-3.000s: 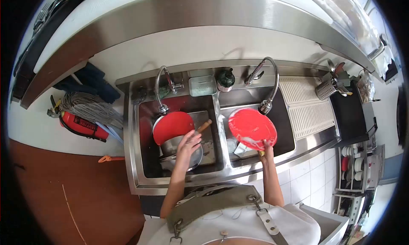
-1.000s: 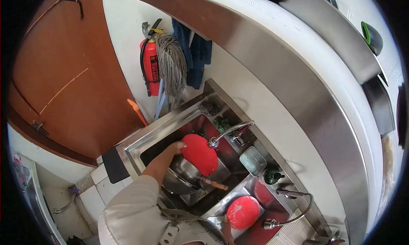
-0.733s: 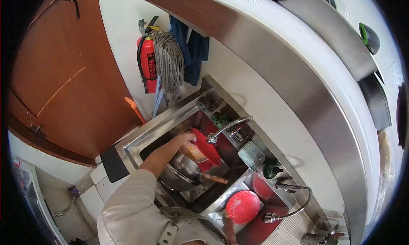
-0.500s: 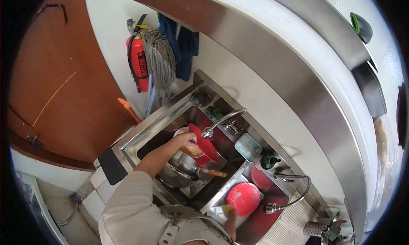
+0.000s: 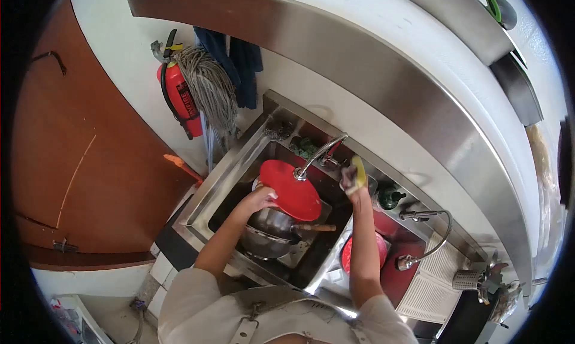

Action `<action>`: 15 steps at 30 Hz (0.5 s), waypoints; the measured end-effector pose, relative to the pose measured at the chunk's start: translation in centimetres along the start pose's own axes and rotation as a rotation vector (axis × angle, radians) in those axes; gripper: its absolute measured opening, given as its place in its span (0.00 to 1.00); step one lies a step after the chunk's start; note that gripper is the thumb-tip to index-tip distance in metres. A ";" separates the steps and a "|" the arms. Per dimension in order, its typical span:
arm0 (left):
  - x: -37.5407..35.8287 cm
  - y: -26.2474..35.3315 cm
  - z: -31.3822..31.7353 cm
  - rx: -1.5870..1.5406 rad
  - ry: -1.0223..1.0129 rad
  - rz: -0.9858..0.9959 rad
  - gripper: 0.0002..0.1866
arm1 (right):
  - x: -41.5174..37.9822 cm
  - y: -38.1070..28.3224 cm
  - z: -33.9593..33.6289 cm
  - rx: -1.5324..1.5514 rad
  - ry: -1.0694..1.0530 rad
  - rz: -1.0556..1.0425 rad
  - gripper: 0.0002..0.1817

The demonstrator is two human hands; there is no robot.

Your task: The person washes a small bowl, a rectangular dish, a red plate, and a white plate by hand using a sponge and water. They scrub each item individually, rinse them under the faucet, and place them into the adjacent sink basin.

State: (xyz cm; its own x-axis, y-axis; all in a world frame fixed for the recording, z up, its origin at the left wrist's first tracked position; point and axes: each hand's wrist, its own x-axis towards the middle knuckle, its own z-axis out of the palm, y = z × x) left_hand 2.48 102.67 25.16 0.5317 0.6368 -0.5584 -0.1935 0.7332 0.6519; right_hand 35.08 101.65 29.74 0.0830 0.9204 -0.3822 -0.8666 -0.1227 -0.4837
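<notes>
Plate [image 5: 290, 190], red, tilts over the left basin [image 5: 223, 212], its rim pinched in the fingers of the left hand [image 5: 261, 198]; the right hand's [image 5: 352, 181] fingers wrap a yellow sponge [image 5: 360, 171] near the tap [image 5: 324, 148]. Good handling probably means keeping that rim grip firm, since soapy surfaces slip. Lettering on the fire extinguisher [image 5: 179, 98] seems to end "FIRE"; the rest blurs.
</notes>
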 end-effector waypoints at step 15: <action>4.9 -3.9 -2.0 -0.086 0.049 -0.084 0.13 | -2.9 6.5 5.5 -1.139 -0.246 0.031 0.25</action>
State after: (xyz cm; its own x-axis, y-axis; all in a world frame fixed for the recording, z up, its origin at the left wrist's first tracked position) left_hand 4.21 103.38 18.82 0.5088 0.5815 -0.6348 -0.2208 0.8009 0.5567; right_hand 26.52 100.21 32.02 -0.1362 0.9431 -0.3033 0.0867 -0.2936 -0.9520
